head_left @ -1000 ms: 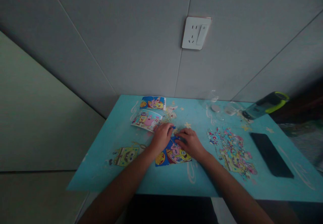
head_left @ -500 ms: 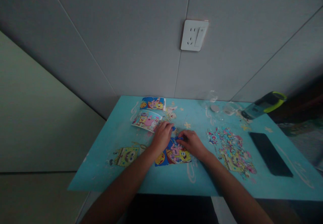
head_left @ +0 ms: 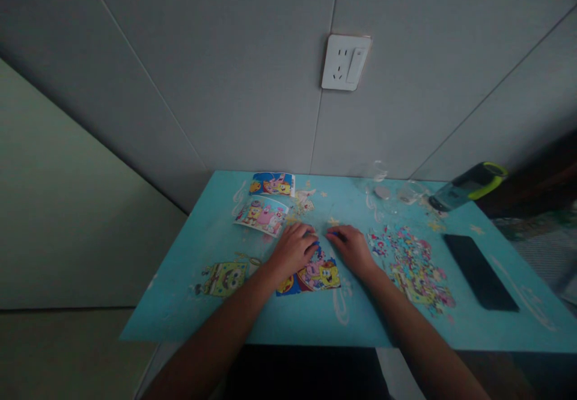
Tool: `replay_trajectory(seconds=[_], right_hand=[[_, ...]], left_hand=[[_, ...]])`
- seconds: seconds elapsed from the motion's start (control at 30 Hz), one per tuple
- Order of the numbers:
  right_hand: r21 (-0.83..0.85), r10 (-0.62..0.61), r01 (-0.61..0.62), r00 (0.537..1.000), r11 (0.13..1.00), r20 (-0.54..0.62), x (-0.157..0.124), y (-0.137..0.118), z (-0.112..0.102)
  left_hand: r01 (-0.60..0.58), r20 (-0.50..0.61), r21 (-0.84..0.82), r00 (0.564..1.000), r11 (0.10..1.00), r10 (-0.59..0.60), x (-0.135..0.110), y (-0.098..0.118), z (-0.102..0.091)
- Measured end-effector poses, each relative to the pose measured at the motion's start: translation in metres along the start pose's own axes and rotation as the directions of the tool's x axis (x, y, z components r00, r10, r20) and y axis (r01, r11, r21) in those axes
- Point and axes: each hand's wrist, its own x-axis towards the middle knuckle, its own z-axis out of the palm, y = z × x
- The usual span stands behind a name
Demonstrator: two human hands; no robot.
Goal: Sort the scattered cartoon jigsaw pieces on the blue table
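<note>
A partly joined cartoon jigsaw [head_left: 315,274] lies on the blue table [head_left: 293,322] in front of me. My left hand [head_left: 293,248] rests on its upper left edge with the fingers curled down onto the pieces. My right hand [head_left: 354,248] sits just right of the jigsaw's top corner, fingers bent and pressed to the table. Whether either hand holds a piece is hidden under the fingers. A heap of loose pieces [head_left: 412,265] lies to the right of my right hand.
Two printed picture cards [head_left: 264,214] [head_left: 273,184] lie at the back left. A cartoon print [head_left: 223,277] is on the table at the left. A black phone [head_left: 480,271] lies at right, with a green-rimmed bottle [head_left: 469,185] and clear lids [head_left: 383,193] behind. A wall socket [head_left: 345,62] is above.
My right hand has slid right, off the jigsaw's top edge to the table beside it. My left hand has moved slightly down and right over the jigsaw's upper edge.
</note>
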Motion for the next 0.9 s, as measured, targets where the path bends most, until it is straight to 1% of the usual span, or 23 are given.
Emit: replay_trajectory(seconds=[0.07,0.2,0.33,0.4,0.5,0.63,0.73,0.83,0.9], right_hand=[[-0.042,-0.021,0.021,1.0,0.999,-0.001,0.0,-0.001,-0.003],[-0.179,-0.082,0.08,0.997,0.981,-0.003,-0.006,-0.012,-0.009],[-0.196,-0.132,0.146,0.988,0.97,0.084,-0.016,-0.02,-0.008],[-0.184,-0.144,0.163,0.984,0.969,0.108,-0.018,-0.022,-0.005],[-0.144,-0.142,0.157,0.984,0.977,0.108,-0.017,-0.024,-0.003],[-0.109,-0.096,0.107,0.99,0.988,0.101,-0.013,-0.022,-0.002],[-0.154,-0.07,0.079,0.996,0.985,0.063,-0.01,-0.016,-0.003],[-0.225,-0.071,0.071,0.997,0.972,0.007,-0.009,-0.013,-0.007],[-0.236,-0.078,0.076,0.997,0.969,-0.003,-0.011,-0.014,-0.011]], left_hand=[[0.005,0.002,0.002,1.0,1.0,-0.005,0.0,0.0,0.0],[0.017,-0.003,0.003,1.0,1.0,-0.017,0.0,0.001,0.0],[0.029,-0.013,-0.002,0.999,1.0,-0.029,0.001,0.001,0.0],[0.034,-0.019,-0.005,0.999,0.999,-0.034,0.001,0.001,0.0],[0.044,-0.031,-0.01,0.999,0.999,-0.044,0.001,0.0,0.0],[0.065,-0.06,-0.02,0.996,0.998,-0.066,0.001,-0.003,-0.002],[0.091,-0.09,-0.017,0.992,0.996,-0.092,0.001,-0.007,-0.003],[0.112,-0.105,0.003,0.988,0.994,-0.111,0.001,-0.012,-0.001],[0.118,-0.107,0.021,0.988,0.993,-0.115,0.002,-0.015,0.001]])
